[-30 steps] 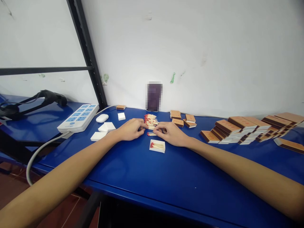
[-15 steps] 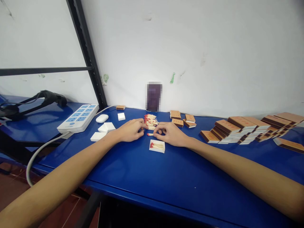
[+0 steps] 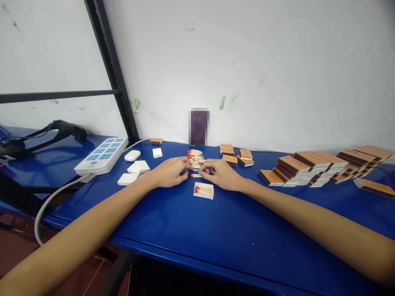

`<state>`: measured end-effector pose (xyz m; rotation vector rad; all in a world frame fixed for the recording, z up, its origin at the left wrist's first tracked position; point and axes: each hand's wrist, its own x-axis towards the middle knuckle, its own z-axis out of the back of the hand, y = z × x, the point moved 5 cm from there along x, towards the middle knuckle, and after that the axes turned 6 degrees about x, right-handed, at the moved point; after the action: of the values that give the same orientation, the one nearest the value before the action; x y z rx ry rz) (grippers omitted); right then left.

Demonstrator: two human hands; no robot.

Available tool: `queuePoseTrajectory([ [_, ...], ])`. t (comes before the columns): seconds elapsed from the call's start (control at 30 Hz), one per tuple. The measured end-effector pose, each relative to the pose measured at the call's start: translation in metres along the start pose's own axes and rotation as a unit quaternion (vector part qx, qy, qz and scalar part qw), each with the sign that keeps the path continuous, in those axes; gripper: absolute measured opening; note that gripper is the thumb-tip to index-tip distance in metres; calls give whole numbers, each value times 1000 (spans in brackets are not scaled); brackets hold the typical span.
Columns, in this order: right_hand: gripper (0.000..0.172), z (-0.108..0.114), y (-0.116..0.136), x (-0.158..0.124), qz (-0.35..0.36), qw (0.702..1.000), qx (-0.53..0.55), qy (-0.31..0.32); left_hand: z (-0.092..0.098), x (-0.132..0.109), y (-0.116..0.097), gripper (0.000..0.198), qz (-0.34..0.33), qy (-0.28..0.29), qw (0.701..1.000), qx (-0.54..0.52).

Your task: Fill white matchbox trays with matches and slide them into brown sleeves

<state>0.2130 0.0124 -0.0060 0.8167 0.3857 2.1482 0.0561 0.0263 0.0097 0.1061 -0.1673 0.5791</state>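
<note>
A heap of red-tipped matchsticks (image 3: 196,158) lies on the blue table between my two hands. My left hand (image 3: 173,170) is at the heap's left side, fingers bent and their tips against the matches, the thumb apart and lower. On the other side my right hand (image 3: 220,173) pinches the tail ends of a few matchsticks (image 3: 195,176), whose red heads point left. Just below sits a white matchbox tray (image 3: 203,197), partly filled with matches lying flat, heads to the left. How many matches the right fingers pinch is hidden.
Brown matchboxes (image 3: 311,158) are stacked at the right, with several more (image 3: 230,159) behind my right hand. White trays (image 3: 128,179), a white rounded case (image 3: 132,155) and a power strip (image 3: 103,154) lie at the left. A blurred dark rectangle (image 3: 199,126) stands by the wall.
My hands stay almost where they were, beside the heap. The view has shifted slightly; the right fingers still pinch the matchsticks above the tray.
</note>
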Motion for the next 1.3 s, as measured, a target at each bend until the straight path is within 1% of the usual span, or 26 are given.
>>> queuePoseTrajectory([
  [0.2,11,1,3,-1,16,1000,-15,-11,0,0,-4,32,-6,2,1000,-4],
  [0.3,6,2,2,-2,6,1000,-16,-21,1,0,-6,32,1,3,1000,2],
  [0.4,8,1,1,-3,3,1000,-23,-12,3,-1,-11,29,5,-2,1000,13],
  [0.6,11,0,5,-3,29,998,-47,3,6,-2,-19,26,5,-14,1000,7],
  [0.67,12,0,6,-2,36,998,-54,1,7,-2,-15,30,24,-30,999,11],
  [0.77,12,1,7,-2,34,998,-46,-7,7,-3,-2,36,65,-49,996,40],
  [0.9,12,1,7,-3,26,999,-27,-4,2,-4,9,37,71,-27,995,64],
  [1.07,12,4,8,-2,11,1000,-19,-11,-1,-3,8,38,64,-3,995,79],
  [1.3,6,3,10,-1,10,1000,-14,1,-1,-2,6,41,59,7,995,82],
])
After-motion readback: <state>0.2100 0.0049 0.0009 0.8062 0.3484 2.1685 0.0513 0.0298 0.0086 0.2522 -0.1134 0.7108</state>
